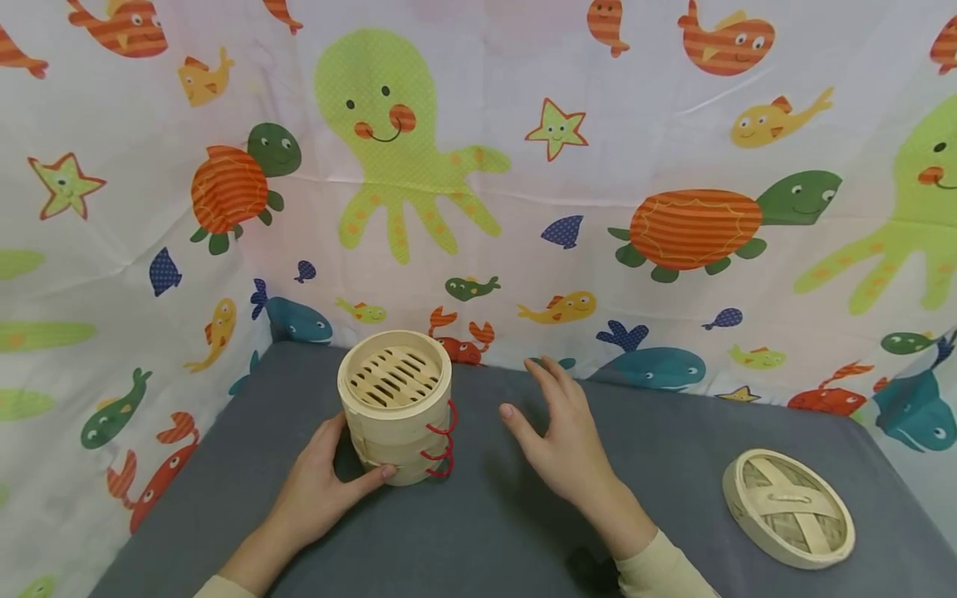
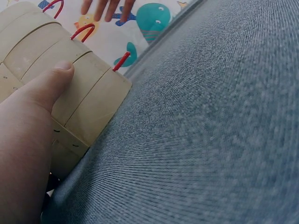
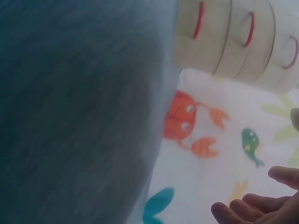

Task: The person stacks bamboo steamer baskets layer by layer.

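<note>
Head camera: forward, down; wrist cameras: close, tilted, sharing steamer stack [image 2: 96, 93].

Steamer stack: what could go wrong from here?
The left hand holds the steamer stack from one side, so the top tier might slide if the stack tilts.
The red handles stick out on the side nearer the right hand, which could catch one if it closes in.
</note>
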Motion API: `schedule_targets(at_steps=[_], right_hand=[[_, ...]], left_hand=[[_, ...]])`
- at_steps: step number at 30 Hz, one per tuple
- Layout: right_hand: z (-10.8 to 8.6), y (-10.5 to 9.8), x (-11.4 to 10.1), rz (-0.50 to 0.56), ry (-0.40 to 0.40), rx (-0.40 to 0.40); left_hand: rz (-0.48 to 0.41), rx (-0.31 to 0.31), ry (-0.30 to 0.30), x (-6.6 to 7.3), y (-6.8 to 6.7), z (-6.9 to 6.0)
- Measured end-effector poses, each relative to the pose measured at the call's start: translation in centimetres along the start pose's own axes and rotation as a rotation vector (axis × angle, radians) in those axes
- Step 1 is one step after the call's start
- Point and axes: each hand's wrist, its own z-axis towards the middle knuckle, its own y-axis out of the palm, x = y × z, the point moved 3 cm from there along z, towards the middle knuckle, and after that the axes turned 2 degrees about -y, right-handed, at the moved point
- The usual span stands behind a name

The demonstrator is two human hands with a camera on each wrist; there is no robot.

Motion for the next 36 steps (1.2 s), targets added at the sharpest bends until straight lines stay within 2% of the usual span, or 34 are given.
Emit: schedule_targets(at_steps=[5, 12, 19, 30, 36], right_hand=[[-0.9, -1.2, 1.7, -0.036, 0.038, 0.002], [-1.7, -3.2, 3.4, -0.104, 0.050, 0.054], [-2.7, -5.7, 4.5, -0.181, 0.129, 0.080], [-5.0, -9.2, 6.8, -0.278, 0.166, 0.109], [-6.6, -11.1, 8.5, -0.357, 0.219, 0.116]], left_hand=[[-0.009, 0.002, -0.003, 0.1, 0.0, 0.0], [0.000, 0.004, 0.003, 0.0, 0.1, 0.0], [-0.001, 0.000, 0.009, -0.1, 0.1, -0.1], [0.003, 0.004, 0.009, -0.1, 0.0, 0.0], [0.004, 0.002, 0.007, 0.0, 0.0, 0.1]])
